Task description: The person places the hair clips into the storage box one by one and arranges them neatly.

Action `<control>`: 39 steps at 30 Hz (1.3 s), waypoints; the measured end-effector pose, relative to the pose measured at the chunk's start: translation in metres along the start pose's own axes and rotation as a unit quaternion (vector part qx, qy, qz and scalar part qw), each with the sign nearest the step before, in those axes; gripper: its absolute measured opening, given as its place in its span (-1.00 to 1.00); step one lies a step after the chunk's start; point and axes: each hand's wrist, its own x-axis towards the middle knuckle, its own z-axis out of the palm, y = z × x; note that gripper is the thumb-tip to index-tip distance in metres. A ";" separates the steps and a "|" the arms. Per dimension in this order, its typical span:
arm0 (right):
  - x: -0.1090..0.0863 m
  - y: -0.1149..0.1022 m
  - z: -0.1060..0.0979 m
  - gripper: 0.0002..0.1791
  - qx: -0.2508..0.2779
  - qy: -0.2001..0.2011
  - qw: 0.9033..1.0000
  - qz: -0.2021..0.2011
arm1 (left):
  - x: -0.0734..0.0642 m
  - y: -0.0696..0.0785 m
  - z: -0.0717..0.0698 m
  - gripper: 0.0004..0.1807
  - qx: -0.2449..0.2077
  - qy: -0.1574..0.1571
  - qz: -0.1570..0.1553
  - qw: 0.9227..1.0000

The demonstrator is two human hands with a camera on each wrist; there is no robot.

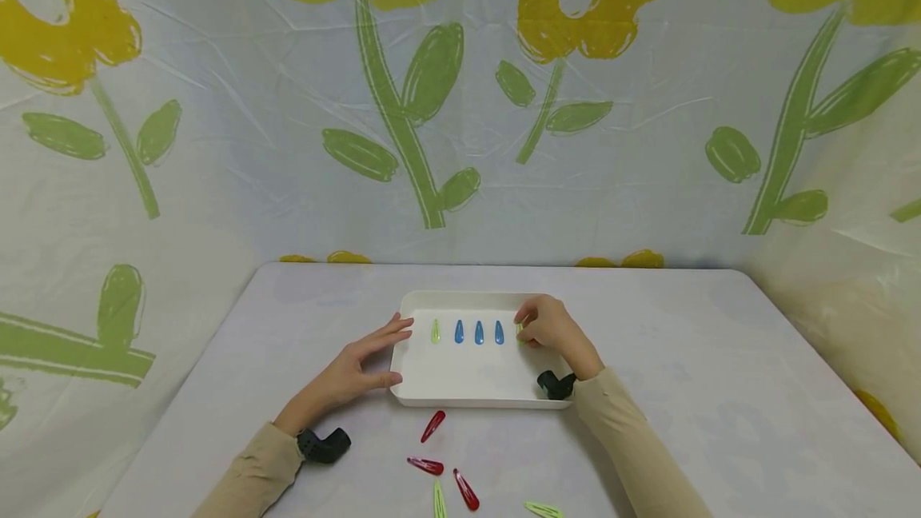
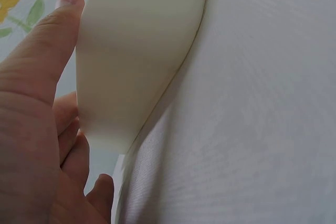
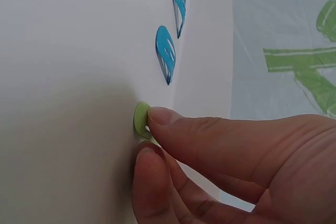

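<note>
A white tray point(image 1: 468, 387) holds a row of snap hair clips: a green hair clip point(image 1: 435, 332) at the left, then blue hair clips point(image 1: 459, 332). At the row's right end my right hand point(image 1: 552, 328) pinches another green hair clip point(image 3: 140, 118) between thumb and fingers, close to the tray floor. Two blue hair clips point(image 3: 166, 51) show clearly in the right wrist view, with part of a third at its top edge. My left hand point(image 1: 352, 370) rests at the tray's left edge with fingers spread and extended; in the left wrist view its thumb touches the tray wall point(image 2: 131, 61).
In front of the tray, red hair clips point(image 1: 433, 426) lie scattered on the pale table point(image 1: 324, 302). Two green hair clips point(image 1: 543, 509) lie near the bottom of the head view. A flower-patterned cloth point(image 1: 288, 102) hangs behind and at the sides.
</note>
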 end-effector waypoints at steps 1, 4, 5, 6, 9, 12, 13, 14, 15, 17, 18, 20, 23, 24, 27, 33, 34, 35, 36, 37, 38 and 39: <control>0.000 0.000 0.000 -0.81 -0.001 0.000 1.000 0.000 | 0.000 0.000 0.000 -0.24 -0.003 0.000 -0.005 1.000; 0.000 0.000 0.000 -0.81 -0.007 0.002 1.000 -0.002 | 0.000 0.001 0.000 -0.24 -0.007 0.001 -0.005 1.000; 0.000 -0.001 0.000 -0.81 -0.011 0.003 1.000 -0.004 | 0.000 0.001 0.001 -0.24 -0.009 0.002 -0.005 1.000; 0.000 -0.001 -0.001 -0.80 -0.014 0.004 1.000 -0.006 | 0.000 0.001 0.001 -0.24 -0.009 0.002 -0.002 1.000; -0.001 -0.002 -0.001 -0.80 -0.024 0.006 1.000 -0.013 | 0.000 0.002 0.001 -0.27 -0.008 0.004 0.013 1.000; -0.001 -0.002 -0.001 -0.81 -0.028 0.008 0.999 -0.016 | 0.001 0.002 0.000 -0.27 -0.005 0.005 0.017 1.000; -0.001 -0.002 -0.001 -0.81 -0.029 0.008 0.999 -0.016 | 0.001 0.002 0.000 -0.27 -0.005 0.005 0.016 1.000; -0.001 -0.002 -0.001 -0.81 -0.028 0.008 0.999 -0.016 | 0.001 0.002 0.000 -0.27 -0.004 0.004 0.016 1.000; -0.001 -0.002 -0.001 -0.81 -0.026 0.008 0.999 -0.016 | 0.001 0.002 0.000 -0.26 -0.005 0.004 0.013 1.000; -0.001 -0.001 -0.001 -0.81 -0.025 0.007 1.000 -0.016 | 0.000 0.002 0.000 -0.25 -0.006 0.003 0.008 1.000; -0.001 -0.001 -0.001 -0.81 -0.024 0.007 1.000 -0.016 | 0.000 0.001 0.000 -0.24 -0.006 0.003 0.007 1.000; -0.001 -0.002 -0.001 -0.81 -0.022 0.005 1.000 -0.015 | 0.000 0.001 0.000 -0.24 -0.007 0.001 0.005 1.000; -0.002 -0.003 -0.002 -0.80 -0.024 0.001 1.000 -0.013 | 0.000 0.000 0.000 -0.24 -0.005 0.000 0.007 1.000; -0.002 -0.004 -0.003 -0.80 -0.026 -0.001 1.000 -0.013 | 0.000 0.000 0.000 -0.24 -0.004 0.000 0.008 1.000; -0.004 -0.005 -0.006 -0.79 -0.036 -0.005 0.999 -0.015 | 0.000 -0.001 0.000 -0.25 -0.004 0.001 0.010 1.000; -0.007 -0.012 -0.012 -0.76 -0.048 -0.007 0.999 -0.025 | 0.000 0.001 0.000 -0.23 -0.011 0.003 0.005 1.000; -0.008 -0.013 -0.013 -0.75 -0.048 -0.007 0.998 -0.029 | 0.000 0.002 0.000 -0.24 -0.010 0.003 0.006 1.000; -0.009 -0.014 -0.014 -0.75 -0.046 -0.006 0.998 -0.031 | 0.000 0.002 0.000 -0.24 -0.008 0.004 0.007 1.000; -0.010 -0.016 -0.014 -0.75 -0.047 -0.006 0.998 -0.036 | 0.000 0.001 0.000 -0.24 -0.007 0.005 0.007 1.000; -0.011 -0.018 -0.015 -0.75 -0.044 -0.005 0.998 -0.038 | 0.000 0.001 0.000 -0.24 -0.006 0.005 0.007 1.000; -0.012 -0.019 -0.016 -0.75 -0.044 -0.003 0.998 -0.041 | 0.000 0.001 0.001 -0.24 -0.006 0.005 0.009 1.000; -0.013 -0.021 -0.016 -0.75 -0.043 -0.001 0.998 -0.043 | 0.000 0.000 0.001 -0.24 -0.005 0.006 0.010 1.000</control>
